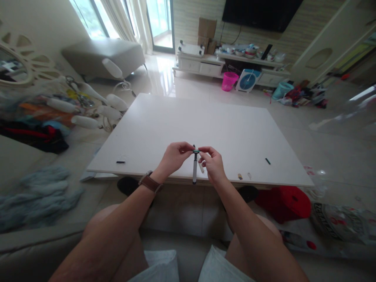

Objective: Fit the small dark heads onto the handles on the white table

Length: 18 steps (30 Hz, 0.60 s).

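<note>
A razor (195, 170) with a silver-grey handle hangs head up between my hands at the table's near edge. Its narrow head is black and green. My left hand (176, 156), with a brown-strapped watch on the wrist, pinches the head's left end. At the opposite end, the fingertips of my right hand (213, 160) are closed on the same head. Behind the handle, partly hidden by my right fingers, is a slim pale object (201, 167) whose kind I cannot make out. All of this is above the white table (202, 121).
A small black strip (120, 162) lies on the table's left, and a dark green one (268, 161) on its right. Two small flat pieces, one of them yellowish (240, 176), sit near the front edge. A lamp with white shades (116, 102) stands beside the table's left edge.
</note>
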Motion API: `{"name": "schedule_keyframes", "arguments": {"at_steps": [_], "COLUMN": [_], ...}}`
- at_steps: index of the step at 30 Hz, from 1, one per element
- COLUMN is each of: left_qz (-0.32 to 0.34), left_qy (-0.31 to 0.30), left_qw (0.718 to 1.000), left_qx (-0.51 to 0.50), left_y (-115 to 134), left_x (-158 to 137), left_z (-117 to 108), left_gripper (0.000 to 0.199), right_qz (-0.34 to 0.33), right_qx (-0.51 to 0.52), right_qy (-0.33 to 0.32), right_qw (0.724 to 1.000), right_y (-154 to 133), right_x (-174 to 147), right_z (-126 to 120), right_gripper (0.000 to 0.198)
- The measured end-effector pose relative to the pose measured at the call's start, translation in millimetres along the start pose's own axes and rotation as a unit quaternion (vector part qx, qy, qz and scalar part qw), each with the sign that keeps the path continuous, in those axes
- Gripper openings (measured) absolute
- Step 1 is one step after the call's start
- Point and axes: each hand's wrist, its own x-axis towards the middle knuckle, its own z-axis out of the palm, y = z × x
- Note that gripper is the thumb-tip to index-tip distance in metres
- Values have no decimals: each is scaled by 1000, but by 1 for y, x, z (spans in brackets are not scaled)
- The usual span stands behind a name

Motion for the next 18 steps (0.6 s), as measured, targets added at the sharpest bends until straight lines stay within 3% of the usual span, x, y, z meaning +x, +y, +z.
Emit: {"name": "schedule_keyframes", "arguments": {"at_steps": [10,18], "left_qz": [-9,-37], "left_qy": [-4,-18], "left_qw": [1000,996], "left_qx": [-9,-85], "left_y": [3,-1], "left_x": [0,1], "left_z": [0,0], "left_gripper": [15,21], "right_qz": [0,8], "right_qx": [2,18], "right_qy": [-3,0], "right_qw": [1000,1000], "right_y": [-1,-1], "right_x": [-1,1], "right_z": [0,1], "right_gripper": [21,22]}}
